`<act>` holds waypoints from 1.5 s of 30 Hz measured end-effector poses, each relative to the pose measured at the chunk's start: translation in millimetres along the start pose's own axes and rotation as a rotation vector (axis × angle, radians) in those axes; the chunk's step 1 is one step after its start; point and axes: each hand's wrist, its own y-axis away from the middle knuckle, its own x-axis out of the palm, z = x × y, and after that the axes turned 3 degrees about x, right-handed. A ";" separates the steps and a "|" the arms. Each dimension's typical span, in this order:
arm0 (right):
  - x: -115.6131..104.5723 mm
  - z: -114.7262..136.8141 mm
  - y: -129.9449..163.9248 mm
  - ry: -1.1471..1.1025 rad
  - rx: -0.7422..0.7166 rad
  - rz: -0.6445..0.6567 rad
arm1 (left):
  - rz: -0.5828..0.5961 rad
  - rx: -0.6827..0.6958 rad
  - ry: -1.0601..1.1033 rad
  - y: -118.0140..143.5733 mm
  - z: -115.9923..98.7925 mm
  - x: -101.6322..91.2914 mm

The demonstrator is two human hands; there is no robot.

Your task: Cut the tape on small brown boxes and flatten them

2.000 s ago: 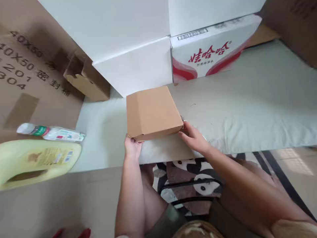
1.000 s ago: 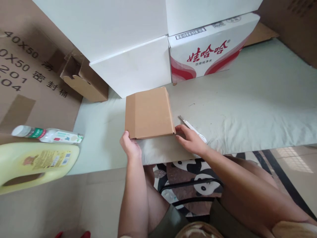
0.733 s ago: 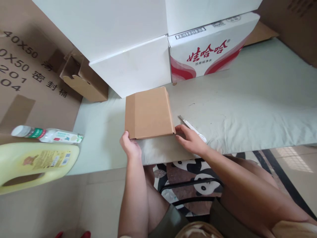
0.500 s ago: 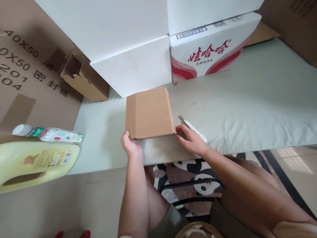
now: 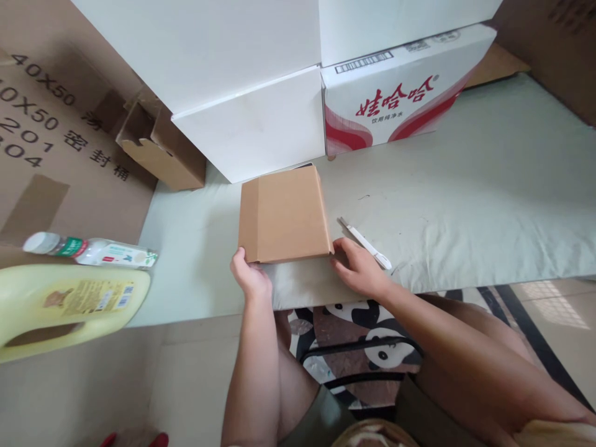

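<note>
Between the two hands, on the near edge of the cloth-covered desk, lies a closed brown cardboard box, flat on its broad face. The left hand touches its near left corner, fingers loosely curled and gripping nothing. The right hand rests against the near right corner, fingers half-open, pressed to the box edge rather than clasping it. Just right of that hand lies a white utility knife. Beyond the box stand a white carton and a red-printed carton; far left lie a plastic bottle and yellow jug.
</note>
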 end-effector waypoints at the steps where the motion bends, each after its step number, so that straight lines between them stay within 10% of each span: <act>1: -0.3 0.4 -0.3 0.003 0.000 -0.002 | -0.006 -0.005 0.004 0.5 0.1 0.0; 28: -16.8 -1.0 0.6 -0.035 -0.193 -0.077 | 0.030 -0.075 0.087 -8.3 -0.8 -4.3; 35: -36.6 -21.9 -0.5 0.616 0.070 -0.209 | 0.080 -0.069 0.044 -9.9 0.2 -7.2; 45: -48.6 -12.5 -5.9 0.275 0.125 -0.115 | 0.080 -0.057 0.061 -7.5 0.7 -3.7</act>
